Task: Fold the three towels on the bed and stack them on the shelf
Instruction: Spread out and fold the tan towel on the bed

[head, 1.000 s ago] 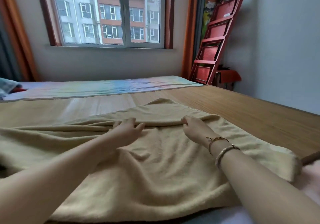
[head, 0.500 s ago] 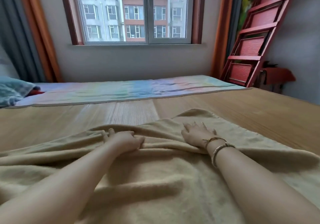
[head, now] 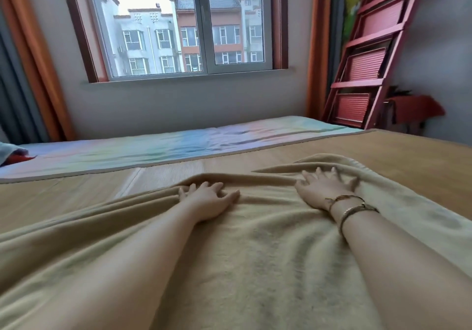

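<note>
Beige towel [head: 255, 266] under flat left hand [head: 208, 200] and right hand [head: 321, 189]; pastel sheet [head: 178, 146] and red shelf [head: 367, 56] beyond.

We have spread both hands apart and flattened them on the beige towel [head: 255, 266]. The left hand [head: 209, 199], whose fingers were curled into a fold half a second ago, now lies with fingers straighter on the cloth. The right hand [head: 324, 186] has slid outward and farther up, fingers splayed near the far edge. The ridge of cloth between them has smoothed lower. Our view has tipped upward, showing more of the window [head: 184, 23].
</note>
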Available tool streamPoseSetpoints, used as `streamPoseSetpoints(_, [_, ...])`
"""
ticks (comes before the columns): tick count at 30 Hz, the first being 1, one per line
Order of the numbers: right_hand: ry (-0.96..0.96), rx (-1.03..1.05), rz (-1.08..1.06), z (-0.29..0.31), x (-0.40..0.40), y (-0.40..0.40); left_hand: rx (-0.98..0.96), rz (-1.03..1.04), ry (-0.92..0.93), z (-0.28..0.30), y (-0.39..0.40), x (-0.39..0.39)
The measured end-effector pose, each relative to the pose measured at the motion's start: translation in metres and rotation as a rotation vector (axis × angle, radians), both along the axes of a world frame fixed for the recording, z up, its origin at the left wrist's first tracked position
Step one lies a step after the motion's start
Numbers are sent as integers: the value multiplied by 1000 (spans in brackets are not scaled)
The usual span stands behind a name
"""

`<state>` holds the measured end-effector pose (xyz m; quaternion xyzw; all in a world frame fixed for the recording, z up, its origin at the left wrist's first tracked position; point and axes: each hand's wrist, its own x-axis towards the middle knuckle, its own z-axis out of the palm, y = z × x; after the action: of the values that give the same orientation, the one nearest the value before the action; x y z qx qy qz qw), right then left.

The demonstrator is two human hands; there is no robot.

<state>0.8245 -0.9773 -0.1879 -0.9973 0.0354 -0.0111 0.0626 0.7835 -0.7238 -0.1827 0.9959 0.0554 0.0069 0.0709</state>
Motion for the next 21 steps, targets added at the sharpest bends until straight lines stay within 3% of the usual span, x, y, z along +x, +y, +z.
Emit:
streamPoseSetpoints(6, [-280,2,168,19,-57,40,13,-99,-88,5,31,-82])
streamPoseSetpoints(14, [-128,82,424,51,-196,189,41,-83,45,31,119,-243])
streamPoseSetpoints(21, [-102,273,722,72,-369,311,75,-117,-36,57,216,-421])
